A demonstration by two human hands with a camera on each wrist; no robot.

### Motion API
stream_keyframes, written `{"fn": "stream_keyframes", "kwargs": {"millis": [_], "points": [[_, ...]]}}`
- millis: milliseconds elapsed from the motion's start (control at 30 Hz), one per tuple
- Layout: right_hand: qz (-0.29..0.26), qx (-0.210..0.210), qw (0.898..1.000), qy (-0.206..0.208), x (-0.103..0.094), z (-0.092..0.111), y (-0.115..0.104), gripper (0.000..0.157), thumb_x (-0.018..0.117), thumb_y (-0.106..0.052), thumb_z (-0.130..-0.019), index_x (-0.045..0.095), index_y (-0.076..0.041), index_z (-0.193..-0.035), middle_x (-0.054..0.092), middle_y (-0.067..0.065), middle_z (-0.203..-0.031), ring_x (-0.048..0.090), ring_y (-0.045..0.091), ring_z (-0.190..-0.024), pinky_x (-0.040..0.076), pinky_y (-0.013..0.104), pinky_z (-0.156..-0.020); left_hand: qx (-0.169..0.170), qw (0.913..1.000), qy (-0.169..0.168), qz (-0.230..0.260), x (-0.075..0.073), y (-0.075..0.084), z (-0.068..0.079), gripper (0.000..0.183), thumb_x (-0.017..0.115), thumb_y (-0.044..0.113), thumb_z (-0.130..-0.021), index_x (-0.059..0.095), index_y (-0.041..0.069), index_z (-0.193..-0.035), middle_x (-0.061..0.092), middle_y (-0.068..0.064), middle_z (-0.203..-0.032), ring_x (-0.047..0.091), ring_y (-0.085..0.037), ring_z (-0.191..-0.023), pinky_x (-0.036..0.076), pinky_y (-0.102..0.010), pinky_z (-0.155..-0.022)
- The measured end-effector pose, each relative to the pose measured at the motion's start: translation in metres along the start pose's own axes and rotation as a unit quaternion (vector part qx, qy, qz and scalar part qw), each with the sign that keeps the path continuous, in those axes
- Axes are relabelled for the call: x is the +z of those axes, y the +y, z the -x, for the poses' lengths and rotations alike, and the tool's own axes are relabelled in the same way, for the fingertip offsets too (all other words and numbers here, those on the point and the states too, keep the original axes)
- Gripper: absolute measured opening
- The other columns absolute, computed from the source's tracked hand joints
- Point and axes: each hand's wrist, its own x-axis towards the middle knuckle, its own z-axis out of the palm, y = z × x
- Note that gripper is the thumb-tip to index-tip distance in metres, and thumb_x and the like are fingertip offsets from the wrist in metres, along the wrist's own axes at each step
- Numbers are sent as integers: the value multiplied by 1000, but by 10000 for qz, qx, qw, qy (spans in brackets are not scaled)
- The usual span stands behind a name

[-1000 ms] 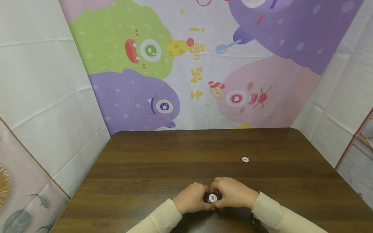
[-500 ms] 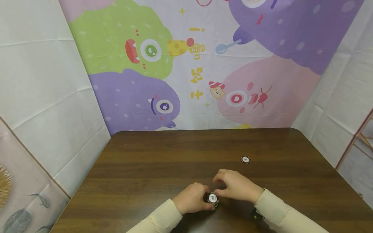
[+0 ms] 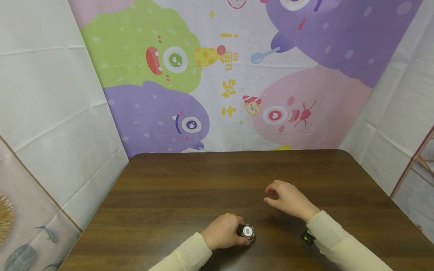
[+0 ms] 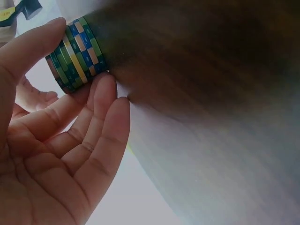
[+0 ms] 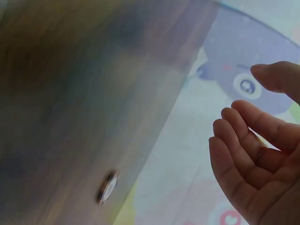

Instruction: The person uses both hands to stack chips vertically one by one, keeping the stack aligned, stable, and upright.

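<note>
A short stack of poker chips (image 3: 248, 231) stands on the table near its front, its top face white in the middle and marked 100. My left hand (image 3: 225, 231) grips the stack from the left between thumb and fingers. In the left wrist view, the edges of the stacked chips (image 4: 77, 55) show green, blue, tan and yellow blocks. Farther up and to the right, my right hand (image 3: 288, 199) is over the table with thumb and fingers apart, holding nothing. A single poker chip (image 5: 108, 187) lies flat on the table in the right wrist view; the right hand hides it in the head view.
The brown wooden table (image 3: 176, 180) has rounded far corners. A cartoon-print cloth (image 3: 217, 135) hangs behind its far edge, and pale cloths hang at both sides. Black gear with a yellow mark (image 3: 307, 238) is on the right wrist.
My right hand has let go of the stack and moved away, up and to the right, until it covers the single poker chip in the head view. The left hand has kept its grip.
</note>
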Motion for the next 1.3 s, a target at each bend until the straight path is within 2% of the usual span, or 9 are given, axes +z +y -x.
{"fn": "stream_keyframes", "kwargs": {"millis": [167, 367, 600, 800, 1000, 1200, 1300], "points": [[42, 248, 9997, 79, -3, -7, 19, 26, 74, -21, -85, 70, -2, -102, 67, 4, -92, 64, 19, -83, 54, 40, -75, -33, 10000, 6, -18, 0, 0, 0, 35, 84, 38, -73, 70, 12, -93, 63, 12, -76, 47, 1, -64, 41, -18, -59], [72, 579, 9983, -86, -4, -12, 42, 29, 72, -21, -86, 69, 1, -104, 68, 9, -93, 64, 22, -83, 53, 43, -76, -20, 9999, 25, -138, 1, 0, 0, 38, 84, 40, -73, 70, 13, -97, 67, 10, -82, 51, 1, -70, 45, -18, -64], [37, 740, 9969, -269, -3, -15, 62, 28, 71, -19, -86, 69, 3, -102, 69, 15, -96, 65, 27, -86, 53, 46, -78, 12, 10000, -2, -83, 1, -1, 0, 38, 83, 39, -74, 71, 13, -99, 66, 11, -83, 50, 2, -70, 45, -17, -65], [115, 837, 9957, -389, -1, -17, 75, 31, 74, -20, -83, 70, 3, -102, 70, 16, -97, 65, 30, -90, 52, 48, -81, 4, 9999, -12, -110, 1, -1, 0, 38, 83, 40, -74, 71, 13, -99, 67, 11, -83, 51, 1, -71, 45, -18, -65], [211, 941, 9935, -613, -1, -18, 82, 30, 76, -19, -79, 69, 3, -99, 69, 12, -91, 62, 24, -83, 50, 44, -75, -24, 9999, -33, -152, 1, -1, -1, 40, 83, 40, -74, 71, 13, -100, 69, 9, -86, 54, 1, -74, 46, -19, -67], [306, 1069, 9900, -872, 1, -20, 84, 16, 75, -19, -79, 66, -6, -81, 62, 2, -76, 48, 15, -68, 41, 33, -64, -25, 9999, -38, -127, 2, -2, -1, 41, 83, 41, -74, 71, 13, -101, 69, 9, -87, 54, 1, -74, 47, -19, -68], [353, 1047, 9900, -880, 2, -21, 85, 16, 75, -18, -78, 63, -8, -73, 58, 1, -72, 45, 15, -65, 38, 31, -61, -14, 9999, -28, -125, 3, -2, -1, 41, 83, 41, -74, 71, 13, -102, 69, 9, -86, 54, 1, -74, 47, -18, -68]]}}
